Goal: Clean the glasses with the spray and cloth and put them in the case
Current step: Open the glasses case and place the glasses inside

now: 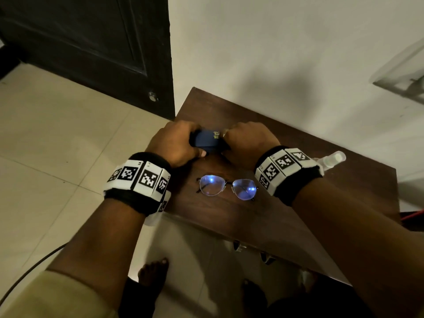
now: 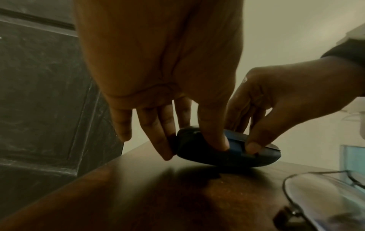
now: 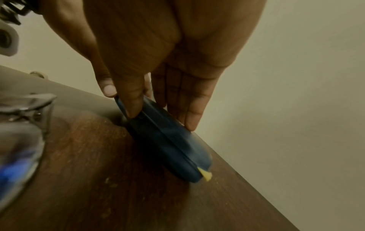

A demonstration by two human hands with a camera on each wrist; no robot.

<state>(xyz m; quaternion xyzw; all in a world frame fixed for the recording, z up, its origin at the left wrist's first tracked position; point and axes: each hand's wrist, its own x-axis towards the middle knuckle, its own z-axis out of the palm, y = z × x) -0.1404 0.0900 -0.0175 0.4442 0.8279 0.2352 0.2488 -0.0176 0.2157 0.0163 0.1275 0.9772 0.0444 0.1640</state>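
Blue case (image 1: 207, 139) is sitting near the table's (image 1: 298, 216) far edge, left hand (image 1: 175, 143) and right hand (image 1: 246, 140) both pinching its ends; glasses (image 1: 227, 187) are lying mid-table, near the left edge.

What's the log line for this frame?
both hands grip closed blue glasses case | wire-framed glasses on brown wooden table

The case (image 1: 207, 138) is dark blue, rounded and hard-shelled, with gold lettering on its lid; it rests on the brown wooden surface (image 1: 298, 216), its lid nearly closed, and a bit of yellow cloth (image 3: 207, 176) pokes from 1 end. The glasses (image 1: 226, 186), thin dark wire frame with 2 lenses glinting blue, lie near it. The clear spray bottle (image 1: 332, 159) lies on its side at the right.
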